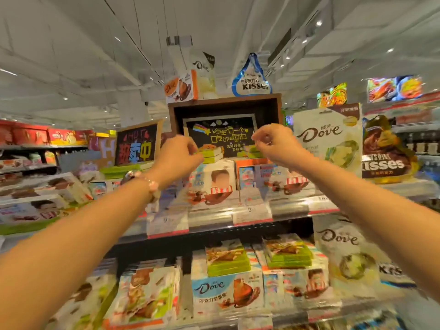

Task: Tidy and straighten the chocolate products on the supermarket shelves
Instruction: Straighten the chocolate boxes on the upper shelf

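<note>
Our left hand (177, 153) pinches the left end of a stack of green-edged chocolate boxes (212, 154) at the frame's twelve o'clock. Our right hand (276, 142), fingers curled, hovers at its one o'clock beside another green box (253, 152). Both stacks sit atop the white boxes (214, 179) on the upper shelf (292, 207).

Green-edged boxes (209, 155) with white sides sit stacked on the upper shelf's middle. Behind them a black chalkboard (220, 136) carries yellow lettering and a rainbow stripe. At the shelf's right end stands a white Dove bag (327, 139) with brown script. A pink-and-white beaded bracelet (152, 185) circles one wrist.
</note>
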`<move>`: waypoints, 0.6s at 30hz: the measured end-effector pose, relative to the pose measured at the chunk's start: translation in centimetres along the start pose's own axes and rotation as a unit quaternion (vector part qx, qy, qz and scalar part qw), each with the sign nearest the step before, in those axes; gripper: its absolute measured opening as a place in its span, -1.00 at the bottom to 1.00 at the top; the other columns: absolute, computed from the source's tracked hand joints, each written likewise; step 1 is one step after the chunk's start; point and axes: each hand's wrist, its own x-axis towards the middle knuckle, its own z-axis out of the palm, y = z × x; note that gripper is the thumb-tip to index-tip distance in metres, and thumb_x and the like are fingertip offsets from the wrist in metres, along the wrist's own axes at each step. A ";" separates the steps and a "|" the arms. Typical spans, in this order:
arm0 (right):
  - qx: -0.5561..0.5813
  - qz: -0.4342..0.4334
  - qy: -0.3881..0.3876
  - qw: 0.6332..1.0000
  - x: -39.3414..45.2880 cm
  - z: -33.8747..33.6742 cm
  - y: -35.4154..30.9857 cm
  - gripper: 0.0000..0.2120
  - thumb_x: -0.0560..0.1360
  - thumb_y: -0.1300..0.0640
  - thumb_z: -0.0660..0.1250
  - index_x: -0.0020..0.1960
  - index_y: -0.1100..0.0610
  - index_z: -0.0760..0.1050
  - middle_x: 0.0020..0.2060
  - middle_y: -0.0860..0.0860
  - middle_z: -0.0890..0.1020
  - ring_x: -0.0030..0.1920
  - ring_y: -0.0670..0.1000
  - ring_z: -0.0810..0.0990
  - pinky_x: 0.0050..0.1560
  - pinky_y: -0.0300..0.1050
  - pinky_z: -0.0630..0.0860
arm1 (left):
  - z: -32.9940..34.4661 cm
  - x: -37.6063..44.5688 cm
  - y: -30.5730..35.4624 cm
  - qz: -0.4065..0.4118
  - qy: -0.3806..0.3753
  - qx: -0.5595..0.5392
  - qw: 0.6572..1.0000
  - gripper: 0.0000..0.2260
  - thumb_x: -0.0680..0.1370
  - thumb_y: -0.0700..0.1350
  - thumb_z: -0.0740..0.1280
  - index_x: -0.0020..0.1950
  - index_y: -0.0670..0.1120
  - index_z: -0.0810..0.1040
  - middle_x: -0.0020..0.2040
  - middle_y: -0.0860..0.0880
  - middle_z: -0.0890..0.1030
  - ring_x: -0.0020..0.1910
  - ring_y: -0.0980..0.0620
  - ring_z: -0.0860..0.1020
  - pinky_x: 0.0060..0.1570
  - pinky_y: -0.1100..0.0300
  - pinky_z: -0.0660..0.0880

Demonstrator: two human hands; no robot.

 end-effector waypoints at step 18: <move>-0.149 0.350 -0.261 0.887 8.8 -0.5 3.5 -0.27 0.23 -0.42 0.38 0.13 0.09 0.33 0.08 0.12 0.54 0.12 0.17 0.51 0.07 -0.02 0.47 | 0.9 9.5 0.0 -0.280 -0.330 0.045 0.900 0.20 -0.16 0.43 0.44 0.41 -0.05 0.29 0.35 -0.12 0.38 0.29 -0.16 0.39 0.22 -0.09 0.41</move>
